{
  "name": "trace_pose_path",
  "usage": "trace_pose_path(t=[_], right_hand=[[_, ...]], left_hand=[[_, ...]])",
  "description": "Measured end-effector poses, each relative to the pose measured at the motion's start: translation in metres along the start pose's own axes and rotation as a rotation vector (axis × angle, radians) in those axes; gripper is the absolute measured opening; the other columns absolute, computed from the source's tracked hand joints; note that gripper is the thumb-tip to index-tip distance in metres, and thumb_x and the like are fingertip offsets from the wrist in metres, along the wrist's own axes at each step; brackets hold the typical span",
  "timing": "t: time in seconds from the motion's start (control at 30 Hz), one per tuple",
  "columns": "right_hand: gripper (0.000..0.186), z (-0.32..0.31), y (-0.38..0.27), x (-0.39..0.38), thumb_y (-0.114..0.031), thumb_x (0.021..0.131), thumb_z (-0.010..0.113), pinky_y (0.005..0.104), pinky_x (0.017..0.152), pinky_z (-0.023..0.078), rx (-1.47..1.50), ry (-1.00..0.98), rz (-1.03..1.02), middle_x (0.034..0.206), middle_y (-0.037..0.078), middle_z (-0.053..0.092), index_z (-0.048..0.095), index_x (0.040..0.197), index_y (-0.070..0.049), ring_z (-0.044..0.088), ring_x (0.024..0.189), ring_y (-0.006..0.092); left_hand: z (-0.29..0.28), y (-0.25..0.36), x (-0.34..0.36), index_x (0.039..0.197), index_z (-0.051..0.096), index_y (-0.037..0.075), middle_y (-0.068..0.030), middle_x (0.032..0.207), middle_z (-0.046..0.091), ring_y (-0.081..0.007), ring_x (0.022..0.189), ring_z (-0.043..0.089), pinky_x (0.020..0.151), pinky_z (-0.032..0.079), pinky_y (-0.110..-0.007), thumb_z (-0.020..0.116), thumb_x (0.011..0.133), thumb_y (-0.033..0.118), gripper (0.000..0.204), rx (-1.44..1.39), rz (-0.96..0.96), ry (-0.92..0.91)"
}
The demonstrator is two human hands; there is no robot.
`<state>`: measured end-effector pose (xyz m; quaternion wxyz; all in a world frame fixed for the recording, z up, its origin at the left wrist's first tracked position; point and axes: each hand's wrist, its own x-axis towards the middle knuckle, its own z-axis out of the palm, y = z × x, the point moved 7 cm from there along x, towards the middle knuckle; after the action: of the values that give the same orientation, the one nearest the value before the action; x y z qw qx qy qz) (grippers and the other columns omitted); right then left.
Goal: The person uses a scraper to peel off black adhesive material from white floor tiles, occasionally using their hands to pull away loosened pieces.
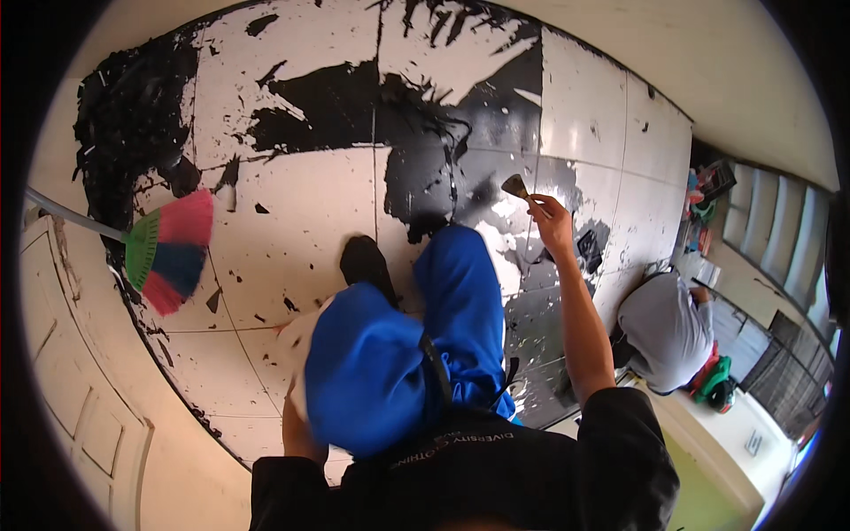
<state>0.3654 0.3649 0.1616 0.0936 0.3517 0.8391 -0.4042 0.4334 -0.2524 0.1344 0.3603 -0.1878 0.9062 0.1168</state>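
Observation:
My right hand (553,223) is closed round the handle of a scraper (513,186), a small putty knife with a flared blade. Its blade is held out over the tiled floor (297,199), close to a patch of black coating (421,186) that partly covers the pale tiles. Ragged bare spots and loose black flakes lie around that patch. At my left side, only the forearm (301,438) shows clearly beside my blue-trousered knee (363,372). The left hand is blurred and mostly hidden by the knee, so its fingers cannot be made out.
A broom (173,252) with pink and dark blue bristles leans in from the left wall. Heaped black peelings (137,115) lie in the far left corner. To the right, another person in grey (668,327) crouches near shelves (779,212). A panelled door (84,389) stands at left.

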Motion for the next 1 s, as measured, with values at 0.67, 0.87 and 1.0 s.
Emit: trace_pose_path(t=[0.67,0.87,1.0], right_hand=[[0.045,-0.047,0.058,-0.058,-0.041,0.097,0.070,0.0348,0.060,0.046,0.133,0.572,0.201,0.066,0.013,0.064,0.074,0.119,-0.002,0.055,0.061,0.0154],[0.041,-0.095,0.024,0.024,-0.035,0.092,0.075,0.0360,0.069,0.054,-0.017,0.440,0.101,0.077,0.018,0.074,0.076,0.109,0.001,0.071,0.070,0.0231],[0.037,-0.101,0.010,0.078,-0.032,0.090,0.076,0.0345,0.069,0.054,0.068,0.416,0.031,0.079,0.015,0.075,0.076,0.108,0.001,0.071,0.070,0.0207]], left_hand=[[-0.026,0.037,0.056,0.133,0.064,0.013,-0.0210,0.142,0.051,-0.0437,0.133,0.045,0.107,0.039,-0.057,0.068,0.089,0.035,0.049,0.063,0.150,0.071],[-0.039,0.061,0.057,0.134,0.063,0.013,-0.0210,0.144,0.050,-0.0441,0.135,0.044,0.108,0.038,-0.057,0.068,0.090,0.035,0.050,0.048,0.245,0.122],[-0.057,0.103,0.059,0.135,0.063,0.014,-0.0211,0.146,0.049,-0.0444,0.136,0.043,0.109,0.038,-0.057,0.068,0.090,0.035,0.050,0.026,0.356,0.182]])
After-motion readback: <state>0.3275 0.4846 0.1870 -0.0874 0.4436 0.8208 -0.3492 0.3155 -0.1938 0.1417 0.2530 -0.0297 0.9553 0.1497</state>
